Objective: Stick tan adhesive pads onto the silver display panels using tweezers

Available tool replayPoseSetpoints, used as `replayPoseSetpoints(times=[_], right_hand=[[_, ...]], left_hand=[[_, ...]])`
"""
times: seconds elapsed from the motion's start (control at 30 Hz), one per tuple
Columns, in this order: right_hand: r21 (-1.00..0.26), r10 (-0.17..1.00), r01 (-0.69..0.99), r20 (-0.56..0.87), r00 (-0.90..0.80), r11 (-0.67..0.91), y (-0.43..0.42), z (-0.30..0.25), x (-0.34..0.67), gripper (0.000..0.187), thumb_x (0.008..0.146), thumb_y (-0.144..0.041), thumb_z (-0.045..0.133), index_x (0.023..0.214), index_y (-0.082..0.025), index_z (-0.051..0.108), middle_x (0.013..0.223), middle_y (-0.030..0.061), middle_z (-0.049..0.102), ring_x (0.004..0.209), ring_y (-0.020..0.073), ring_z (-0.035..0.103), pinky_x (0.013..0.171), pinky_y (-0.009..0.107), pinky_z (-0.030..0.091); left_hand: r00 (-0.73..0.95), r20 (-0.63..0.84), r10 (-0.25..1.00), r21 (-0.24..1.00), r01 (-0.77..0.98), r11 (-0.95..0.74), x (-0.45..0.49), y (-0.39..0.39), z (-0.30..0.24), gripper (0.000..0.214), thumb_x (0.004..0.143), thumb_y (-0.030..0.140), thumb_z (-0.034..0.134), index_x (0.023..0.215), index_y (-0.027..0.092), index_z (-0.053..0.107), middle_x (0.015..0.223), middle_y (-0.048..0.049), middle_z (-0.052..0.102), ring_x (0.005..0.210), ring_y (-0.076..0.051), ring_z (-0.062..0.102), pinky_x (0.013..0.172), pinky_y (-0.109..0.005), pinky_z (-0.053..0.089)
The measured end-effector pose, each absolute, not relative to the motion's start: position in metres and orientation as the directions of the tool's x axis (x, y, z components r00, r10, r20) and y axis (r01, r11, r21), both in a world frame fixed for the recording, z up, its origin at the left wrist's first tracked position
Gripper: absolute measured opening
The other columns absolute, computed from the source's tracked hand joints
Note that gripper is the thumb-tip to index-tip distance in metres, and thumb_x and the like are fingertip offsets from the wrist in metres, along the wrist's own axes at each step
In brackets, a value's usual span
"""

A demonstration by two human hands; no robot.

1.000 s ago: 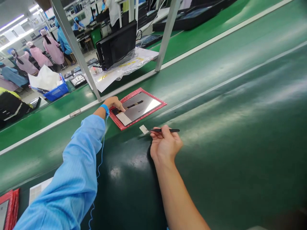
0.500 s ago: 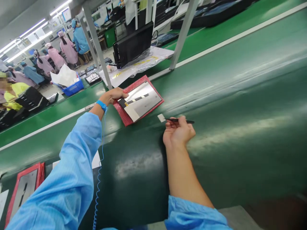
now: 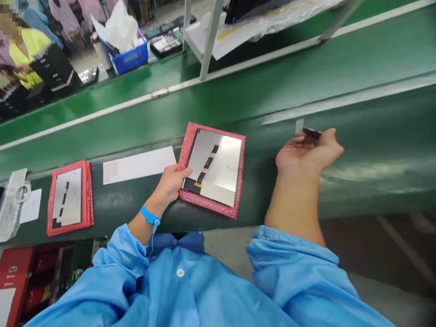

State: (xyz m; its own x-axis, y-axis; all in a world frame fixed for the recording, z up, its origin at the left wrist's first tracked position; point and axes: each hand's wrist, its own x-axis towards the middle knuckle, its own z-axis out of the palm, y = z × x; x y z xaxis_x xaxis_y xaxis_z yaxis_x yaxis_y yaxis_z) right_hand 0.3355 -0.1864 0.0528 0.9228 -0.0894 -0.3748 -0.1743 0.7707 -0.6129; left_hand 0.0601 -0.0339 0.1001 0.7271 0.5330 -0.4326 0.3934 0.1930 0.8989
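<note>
My left hand [image 3: 172, 182] grips the left edge of a display panel [image 3: 223, 156] together with the pink bubble-wrap sleeve [image 3: 238, 190] under it, thumb on top. A dark flex cable with a yellow connector [image 3: 198, 184] runs across the panel's silvery back. Off to the right, my right hand [image 3: 308, 152] is closed round black tweezers [image 3: 311, 133], partly hidden by the fingers. By the tweezers' tip is a small whitish piece [image 3: 299, 126]. A blue wrist strap [image 3: 150, 215] circles my left wrist.
Left on the green bench [image 3: 136, 202] lie a white paper strip [image 3: 139, 165], a stack of pink-sleeved panels [image 3: 68, 200] and a tape roll [image 3: 22, 193]. Beyond the rail stand a blue bin [image 3: 131, 58] and a metal rack post [image 3: 210, 41]. A person in yellow [image 3: 29, 47] is at far left.
My left hand has brought the panel and sleeve nearer my body and turned them. The right hand still holds the tweezers, now farther from the panel. My view has tipped down.
</note>
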Motion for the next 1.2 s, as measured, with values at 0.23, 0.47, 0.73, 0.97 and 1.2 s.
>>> replayPoseSetpoints(times=[0.23, 0.47, 0.73, 0.97, 1.2], right_hand=[[-0.711, -0.135, -0.311, -0.495, 0.858, 0.630, -0.190, 0.080, 0.251, 0.048, 0.110, -0.020, 0.037, 0.064, -0.017, 0.049, 0.060, 0.0001, 0.050, 0.043, 0.0056, 0.046, 0.040, 0.012, 0.031], [-0.872, -0.019, -0.324, -0.355, 0.935, 0.366, -0.191, 0.083, 0.205, 0.027, 0.102, -0.006, 0.049, 0.077, -0.017, 0.054, 0.066, 0.0042, 0.060, 0.048, 0.0109, 0.054, 0.046, 0.017, 0.042], [-0.968, 0.129, -0.207, -0.190, 0.973, 0.142, -0.183, 0.077, 0.167, 0.018, 0.096, 0.002, 0.055, 0.092, -0.015, 0.058, 0.068, 0.0052, 0.064, 0.052, 0.0147, 0.060, 0.047, 0.019, 0.047], [-0.986, 0.169, -0.151, -0.136, 0.976, 0.076, -0.183, 0.079, 0.155, 0.008, 0.094, -0.005, 0.066, 0.090, -0.011, 0.063, 0.070, 0.0066, 0.065, 0.046, 0.0137, 0.057, 0.041, 0.020, 0.047], [-0.990, 0.180, -0.131, -0.119, 0.976, 0.053, -0.182, 0.076, 0.139, 0.015, 0.093, -0.016, 0.073, 0.081, -0.010, 0.066, 0.068, 0.0077, 0.064, 0.047, 0.0147, 0.059, 0.039, 0.021, 0.048]], left_hand=[[0.728, -0.353, 0.588, 0.838, 0.526, -0.147, 0.050, -0.045, 0.088, 0.023, 0.100, 0.036, 0.056, 0.093, 0.016, 0.067, 0.088, -0.0035, 0.073, 0.094, -0.021, 0.068, 0.087, -0.029, 0.051], [0.785, -0.285, 0.550, 0.574, 0.599, -0.558, 0.024, -0.032, 0.120, 0.017, 0.096, 0.032, 0.061, 0.104, 0.017, 0.063, 0.104, -0.0142, 0.071, 0.104, -0.035, 0.067, 0.092, -0.042, 0.047], [0.840, -0.018, 0.543, 0.345, 0.515, -0.785, -0.041, -0.052, 0.082, 0.026, 0.101, 0.022, 0.053, 0.125, 0.018, 0.062, 0.101, -0.0087, 0.068, 0.085, -0.026, 0.067, 0.069, -0.036, 0.048], [0.902, 0.346, 0.258, 0.271, 0.167, -0.948, -0.050, -0.056, 0.063, 0.028, 0.098, 0.011, 0.054, 0.123, 0.013, 0.067, 0.131, -0.0144, 0.070, 0.123, -0.030, 0.061, 0.102, -0.046, 0.045], [0.899, 0.285, 0.334, 0.329, 0.235, -0.915, -0.039, -0.057, 0.072, 0.008, 0.096, 0.018, 0.063, 0.097, 0.017, 0.071, 0.109, -0.0109, 0.075, 0.108, -0.028, 0.064, 0.099, -0.049, 0.046]])
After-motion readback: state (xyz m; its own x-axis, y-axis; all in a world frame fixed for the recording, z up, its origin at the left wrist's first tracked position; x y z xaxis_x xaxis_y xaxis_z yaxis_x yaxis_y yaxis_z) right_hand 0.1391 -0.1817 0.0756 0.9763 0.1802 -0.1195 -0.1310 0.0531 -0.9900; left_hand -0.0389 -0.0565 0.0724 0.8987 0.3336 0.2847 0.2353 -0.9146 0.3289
